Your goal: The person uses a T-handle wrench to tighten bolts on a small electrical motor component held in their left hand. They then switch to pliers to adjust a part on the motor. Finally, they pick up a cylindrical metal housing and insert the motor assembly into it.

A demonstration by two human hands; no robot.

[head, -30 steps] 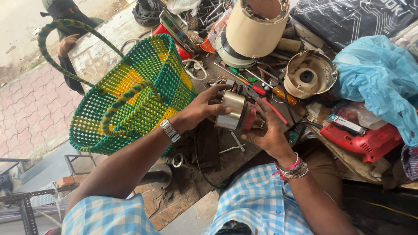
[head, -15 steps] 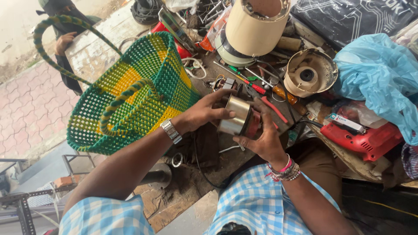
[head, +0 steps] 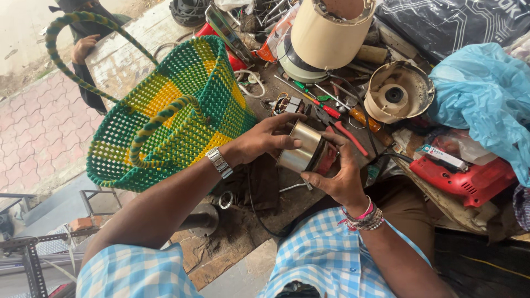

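Observation:
A shiny metal cylinder, like a small motor housing, is gripped between both my hands above a cluttered workbench. My left hand, with a metal watch on its wrist, wraps over the cylinder's upper left side. My right hand, with bead bracelets on the wrist, cups its lower right end, where a reddish part shows. The cylinder lies on its side, tilted.
A green and yellow woven basket stands left of my hands. On the bench lie a cream appliance base, a round cream housing, screwdrivers, a red power drill and a blue plastic bag. A person stands at the top left.
Both hands have kept hold of the metal cylinder and turned it slightly. The view has shifted a little.

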